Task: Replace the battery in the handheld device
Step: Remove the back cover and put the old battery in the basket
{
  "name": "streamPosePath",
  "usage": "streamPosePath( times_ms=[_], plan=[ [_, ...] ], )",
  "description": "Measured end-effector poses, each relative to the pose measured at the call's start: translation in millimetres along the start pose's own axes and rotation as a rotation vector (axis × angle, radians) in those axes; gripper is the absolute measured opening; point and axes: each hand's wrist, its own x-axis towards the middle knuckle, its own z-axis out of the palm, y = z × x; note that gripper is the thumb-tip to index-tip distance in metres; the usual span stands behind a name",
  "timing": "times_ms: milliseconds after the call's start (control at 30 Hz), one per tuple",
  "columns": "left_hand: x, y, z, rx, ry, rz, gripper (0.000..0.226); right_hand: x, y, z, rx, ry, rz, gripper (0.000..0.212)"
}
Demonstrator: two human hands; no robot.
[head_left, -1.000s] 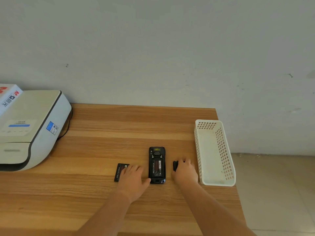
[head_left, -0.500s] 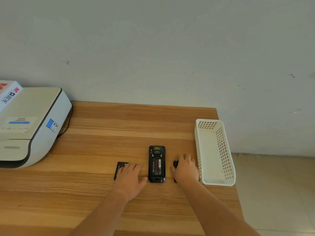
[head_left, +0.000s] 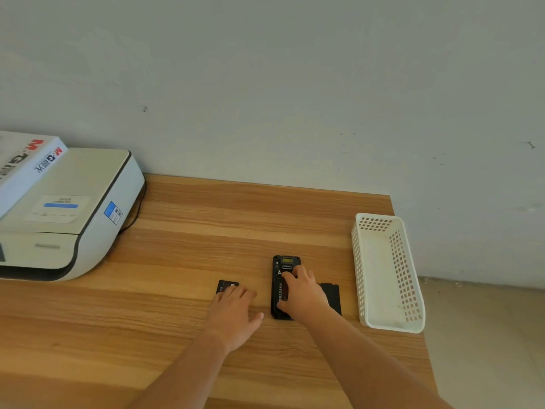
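The black handheld device lies face down on the wooden table with its back open. My right hand lies over it. Its index finger and thumb are curled at the two ends of the battery in the compartment. A second flat black battery lies to the left of the device. The straight fingers of my left hand rest on its near end. The black back cover lies flat just right of the device, partly hidden by my right wrist.
A white perforated plastic basket stands at the table's right edge, close to the cover. A white printer with a box on top fills the left side. A grey wall runs behind the table.
My right hand has left the back cover and moved left onto the device, taking hold of the battery inside. My left hand stays on the spare battery.
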Motion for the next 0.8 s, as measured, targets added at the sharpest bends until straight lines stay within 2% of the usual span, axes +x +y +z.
streamPosePath(
  times_ms=[333,800],
  plan=[
    [-3.0,-6.3,-0.7,-0.012,-0.042,0.013,0.052,6.2,-2.7,0.3,-0.07,-0.049,-0.003,0.066],
    [0.5,-5.8,-1.6,0.007,-0.035,0.034,0.053,8.8,-3.5,-13.5,-0.417,-0.073,-0.237,0.056]
  ],
)
